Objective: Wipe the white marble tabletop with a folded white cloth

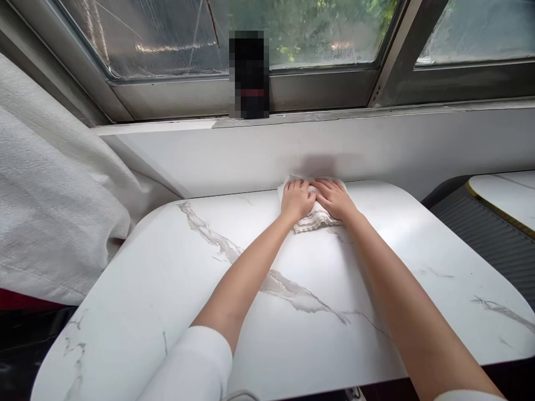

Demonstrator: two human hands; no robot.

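A crumpled white cloth (pixel 320 217) with a frilled edge lies at the far edge of a white marble-patterned table (pixel 137 262). My left hand (pixel 298 199) holds the left part of it down, fingers bent over the fabric. Close beside it, my right hand (pixel 334 197) grips the right part, with its fingers pointing away and to the left. The thumbs almost meet over the cloth. Both arms are stretched out across the tabletop, and part of the cloth is hidden under the palms.
Behind the table is a low white wall (pixel 234 153) under a metal-framed window (pixel 167 97). A dark pixelated object (pixel 251 78) stands on the sill. A pale curtain (pixel 62 195) hangs at the left. On the right are a dark ribbed surface (pixel 472 223) and another white tabletop (pixel 510 195).
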